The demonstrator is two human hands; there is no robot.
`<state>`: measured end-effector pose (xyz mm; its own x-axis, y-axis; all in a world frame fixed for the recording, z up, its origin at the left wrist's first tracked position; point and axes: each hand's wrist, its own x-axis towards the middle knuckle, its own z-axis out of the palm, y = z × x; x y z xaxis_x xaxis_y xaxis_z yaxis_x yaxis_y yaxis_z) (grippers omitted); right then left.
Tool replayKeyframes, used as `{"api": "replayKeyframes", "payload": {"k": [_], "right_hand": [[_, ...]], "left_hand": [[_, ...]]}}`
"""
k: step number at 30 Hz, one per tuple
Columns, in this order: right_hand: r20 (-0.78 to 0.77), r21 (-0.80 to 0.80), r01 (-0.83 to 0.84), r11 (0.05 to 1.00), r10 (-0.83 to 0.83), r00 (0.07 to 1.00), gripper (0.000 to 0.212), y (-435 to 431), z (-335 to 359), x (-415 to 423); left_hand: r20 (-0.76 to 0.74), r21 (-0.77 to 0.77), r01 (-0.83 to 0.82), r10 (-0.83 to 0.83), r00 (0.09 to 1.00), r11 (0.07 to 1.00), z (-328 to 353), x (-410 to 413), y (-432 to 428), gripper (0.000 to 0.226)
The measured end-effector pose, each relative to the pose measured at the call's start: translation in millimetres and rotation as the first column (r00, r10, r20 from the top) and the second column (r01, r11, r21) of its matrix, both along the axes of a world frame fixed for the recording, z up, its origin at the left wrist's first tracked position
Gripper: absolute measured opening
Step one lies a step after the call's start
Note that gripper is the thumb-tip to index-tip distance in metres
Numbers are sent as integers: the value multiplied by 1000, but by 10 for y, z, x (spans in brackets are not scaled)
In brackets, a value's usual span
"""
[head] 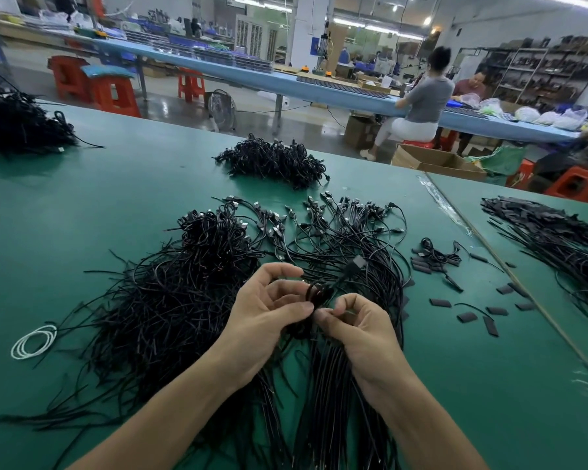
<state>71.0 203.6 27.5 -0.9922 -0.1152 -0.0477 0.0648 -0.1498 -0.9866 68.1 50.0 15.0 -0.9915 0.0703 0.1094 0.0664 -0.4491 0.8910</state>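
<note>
A coiled black USB cable (319,295) hangs between both hands above the green table (82,205); its plug (355,264) sticks up to the right. My left hand (269,313) holds the coil between thumb and curled fingers. My right hand (357,323) pinches the cable or a tie at the coil's lower right. Below the hands lies a spread of loose black cables (347,239) with plugs fanned out at the far side. A heap of black twist ties (157,307) lies to the left.
A pile of bundled cables (272,161) sits farther back, another black heap (17,122) at far left. A white wire coil (34,340) lies left. Small black sleeves (469,315) and a few bundled cables (435,256) lie right. More black strips (550,232) cover the adjoining table. Two people sit at a blue bench behind.
</note>
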Motion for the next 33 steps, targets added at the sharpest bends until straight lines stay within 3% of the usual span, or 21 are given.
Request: {"api": "replayKeyframes", "payload": {"k": [4, 7, 10, 14, 19, 24, 27, 31, 33], "right_hand": [[67, -29, 8, 1000, -6, 998, 31, -42, -53, 1], [61, -54, -12, 998, 15, 998, 30, -39, -51, -7], [16, -16, 10, 1000, -9, 1000, 33, -21, -17, -25], [-98, 12, 61, 998, -60, 993, 35, 34, 70, -45], [-202, 35, 37, 999, -29, 979, 34, 46, 186, -19], [-185, 75, -111, 991, 123, 975, 29, -27, 193, 45], [-156, 71, -154, 986, 163, 974, 31, -72, 162, 58], [-155, 113, -132, 985, 149, 977, 35, -82, 125, 58], [-127, 101, -104, 989, 117, 985, 36, -62, 91, 51]], "left_hand": [[-19, 99, 52, -50, 999, 994, 59, -4, -4, 26], [-158, -154, -29, 4, 987, 988, 66, 12, -14, 30], [-291, -408, -135, 12, 957, 903, 55, 33, -1, 34], [-477, -580, -435, 146, 867, 689, -9, 14, -1, 41], [-329, -614, -354, 179, 927, 706, -93, 1, -33, 35], [-128, -460, -229, 191, 973, 858, -29, -33, -79, 31], [-37, -184, -55, 49, 998, 981, 38, -39, -67, 24], [80, 142, 74, -86, 993, 987, 85, -19, -72, 30], [51, 174, 89, -99, 994, 981, 95, -21, -91, 31]]}}
